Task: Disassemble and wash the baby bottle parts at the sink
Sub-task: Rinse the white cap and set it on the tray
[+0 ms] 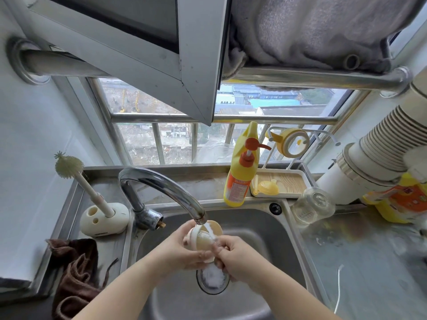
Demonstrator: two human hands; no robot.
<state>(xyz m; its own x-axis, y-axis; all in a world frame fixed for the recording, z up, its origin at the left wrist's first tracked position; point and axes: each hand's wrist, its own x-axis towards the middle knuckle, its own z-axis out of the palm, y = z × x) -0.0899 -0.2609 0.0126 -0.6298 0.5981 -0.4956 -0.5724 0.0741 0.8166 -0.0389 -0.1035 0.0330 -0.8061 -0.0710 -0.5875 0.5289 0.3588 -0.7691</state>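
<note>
Over the steel sink (261, 222), my left hand (184, 249) grips a cream and beige bottle part (203, 237) under water running from the tap (161, 188). My right hand (233, 256) pinches a small clear piece against that part, right beside the left hand. The clear glass bottle body (312, 206) lies on its side on the counter at the right. A yellow spout piece (268, 187) lies on the wooden tray (291, 183). A yellow handled ring (293, 142) hangs on the white rack above the tray.
A yellow pump bottle of detergent (241, 172) stands behind the sink. A bottle brush (71, 168) stands in its cream holder (104, 219) at the left, with a brown cloth (76, 273) below it. Stacked paper cups (381, 144) jut in from the right.
</note>
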